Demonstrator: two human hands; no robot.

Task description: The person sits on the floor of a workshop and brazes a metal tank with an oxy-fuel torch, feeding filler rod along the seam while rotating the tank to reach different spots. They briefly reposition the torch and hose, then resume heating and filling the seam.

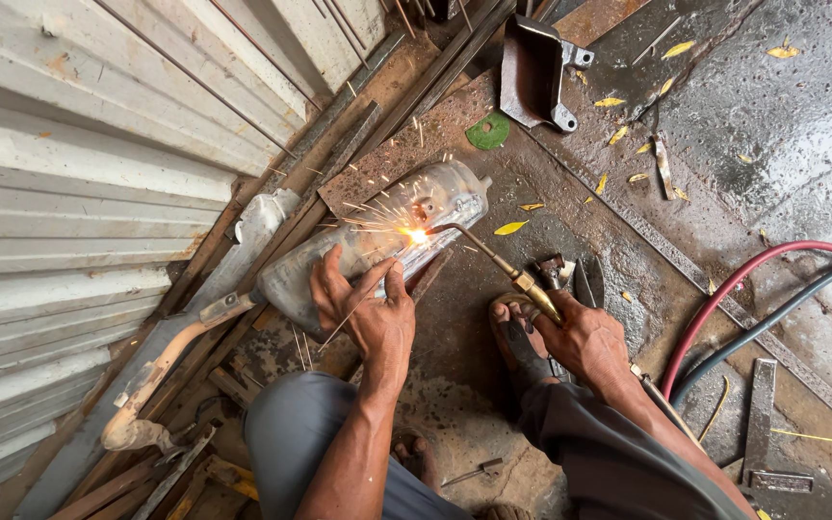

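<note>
A shiny metal muffler (377,241) lies on the workshop floor beside a corrugated metal shutter. My left hand (368,308) rests on it and pinches a thin filler rod (363,299) that points toward the flame. My right hand (585,337) grips a brass gas torch (503,270). The torch tip meets the muffler at a bright glowing spot (418,234) that throws sparks. My sandalled foot (522,342) sits between the two hands.
Red and dark hoses (724,318) run off to the right over wet concrete. A dark metal bracket (532,72) and a green disc (487,131) lie beyond the muffler. Rusty bars and a bent pipe (161,371) lie along the shutter (79,193). Flat metal strips (761,414) lie at lower right.
</note>
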